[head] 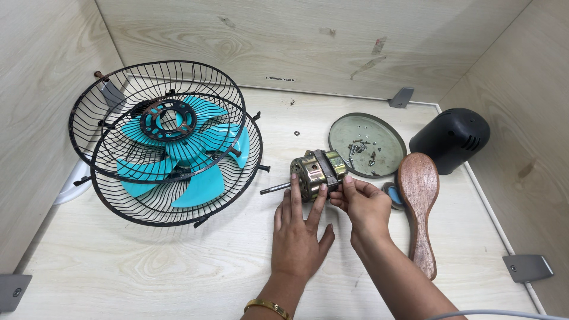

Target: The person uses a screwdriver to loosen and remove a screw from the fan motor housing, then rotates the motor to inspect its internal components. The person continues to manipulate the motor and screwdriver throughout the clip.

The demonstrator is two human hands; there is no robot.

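Brass-coloured metal marks the fan motor (317, 172), which lies on its side on the pale wood-grain worktop (148, 261) with its steel shaft (274, 189) pointing out to the left of its body. Both hands meet at this motor. The left hand (299, 228) rests flat below it, fingers spread, with the fingertips (323, 188) touching the lower edge of the casing; its grip is wide and clasps nothing. A gold bangle (268, 307) circles that wrist. The right hand (365, 207) comes in from the right of the motor, its thumb and forefinger pinched narrowly on the dark band around the motor's middle, so its grip holds the motor.

Left of the motor, well apart from the shaft tip, lie two black wire fan guards (172, 142), one overlapping the other, with a turquoise blade set (189, 154) caught between them. Right of the motor and slightly behind it sits a round metal plate (388, 133) carrying loose screws (361, 148). Farther right of the motor lies a wooden brush (419, 207), back up, handle pointing toward the person, and a small blue-centred part (393, 194) lies just beside it, between brush and right hand. Beyond the brush stands a black plastic motor cover (451, 139), near the right wall. A small washer (296, 133) lies behind the motor on bare board
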